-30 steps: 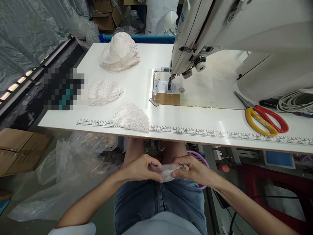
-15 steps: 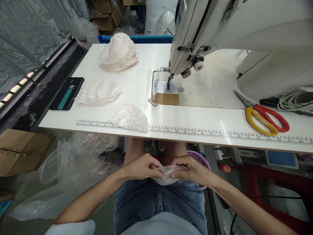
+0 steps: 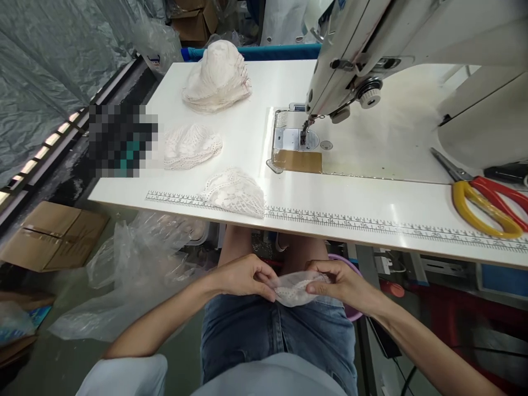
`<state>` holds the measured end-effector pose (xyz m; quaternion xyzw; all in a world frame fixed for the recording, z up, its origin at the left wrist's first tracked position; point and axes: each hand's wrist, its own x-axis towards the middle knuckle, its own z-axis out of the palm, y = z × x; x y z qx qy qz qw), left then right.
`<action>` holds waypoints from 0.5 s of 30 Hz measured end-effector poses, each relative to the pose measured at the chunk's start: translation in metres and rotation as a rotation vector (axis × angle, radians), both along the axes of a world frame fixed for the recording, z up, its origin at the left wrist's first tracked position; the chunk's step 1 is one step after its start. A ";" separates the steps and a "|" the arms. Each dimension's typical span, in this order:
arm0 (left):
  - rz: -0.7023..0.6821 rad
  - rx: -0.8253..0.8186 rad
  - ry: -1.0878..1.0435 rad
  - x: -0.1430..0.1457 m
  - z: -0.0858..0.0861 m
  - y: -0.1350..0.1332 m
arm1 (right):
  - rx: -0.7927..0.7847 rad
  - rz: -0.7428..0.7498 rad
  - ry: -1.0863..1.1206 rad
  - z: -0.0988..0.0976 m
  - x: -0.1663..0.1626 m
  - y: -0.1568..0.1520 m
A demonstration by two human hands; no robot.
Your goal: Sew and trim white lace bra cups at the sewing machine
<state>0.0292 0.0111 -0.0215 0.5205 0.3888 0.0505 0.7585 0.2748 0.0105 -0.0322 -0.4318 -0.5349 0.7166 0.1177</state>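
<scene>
Over my lap I hold a small white lace piece (image 3: 295, 290) with a sheer edge, stretched between both hands. My left hand (image 3: 251, 279) pinches its left end between thumb and fingers. At the other end, my right hand (image 3: 336, 283) grips it with the thumb on top. Two similar lace pieces lie on the white table: one lace piece (image 3: 235, 192) by the front edge over the printed ruler, another lace piece (image 3: 192, 146) farther back. Behind them sits a stack of cream lace cups (image 3: 218, 77).
A sewing machine (image 3: 342, 82) stands on the table's right, its needle above the metal plate (image 3: 289, 138). Scissors (image 3: 487, 203) with red and yellow handles lie at right. Plastic bags (image 3: 136, 275) and a cardboard box (image 3: 55, 236) are at lower left.
The view has shifted, so the table and machine appear farther right. My hands have drawn slightly apart, and more of the lace piece shows between them.
</scene>
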 end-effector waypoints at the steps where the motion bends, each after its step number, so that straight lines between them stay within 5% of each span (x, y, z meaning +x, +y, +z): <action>1: 0.014 0.012 0.010 0.000 -0.002 -0.001 | -0.005 -0.006 -0.002 0.000 0.000 0.000; 15: 0.037 0.036 -0.015 0.000 -0.002 -0.002 | -0.049 -0.023 0.018 -0.002 0.004 -0.001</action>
